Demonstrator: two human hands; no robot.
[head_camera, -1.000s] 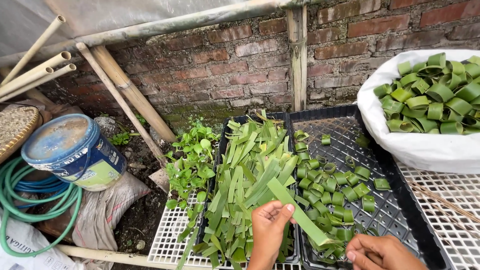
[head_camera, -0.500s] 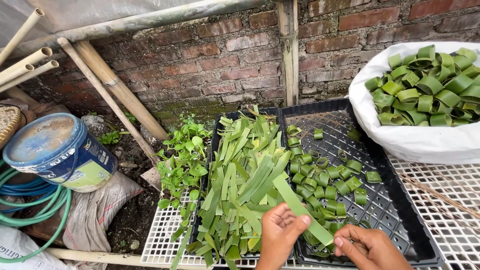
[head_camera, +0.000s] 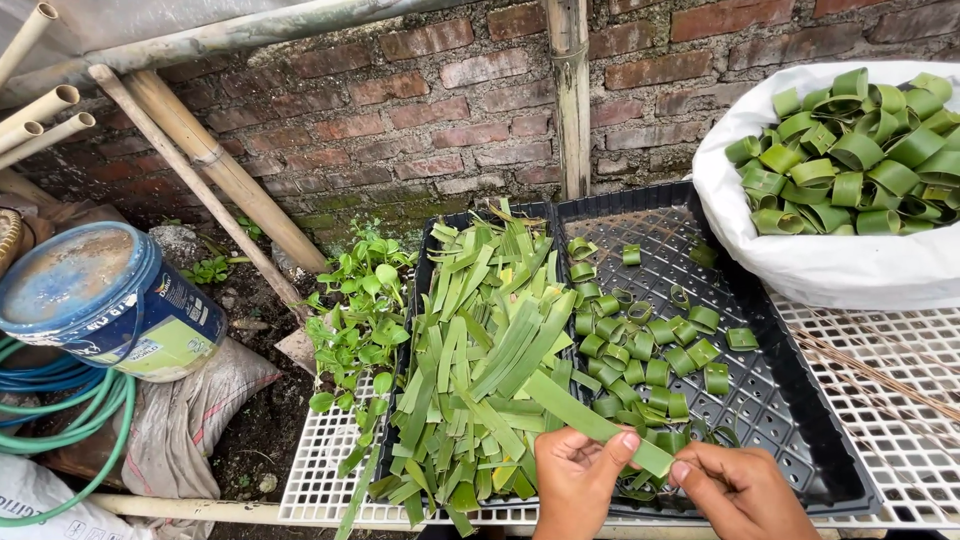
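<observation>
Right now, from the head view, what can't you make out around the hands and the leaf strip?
- Left hand and right hand: wrists cut off by the bottom edge.
- Leaf strip: near end covered by the fingers of both hands.
- Black tray: floor under the flat leaf pile hidden.
- White sack: depth hidden by the leaf rolls; right side cut off.

Only my two hands show, at the bottom edge of the view: my left hand (head_camera: 575, 480) and my right hand (head_camera: 740, 490). Both are bare, with no gloves, rings or watch, and no sleeve reaches the wrists. My fingernails are short and unpainted.
</observation>
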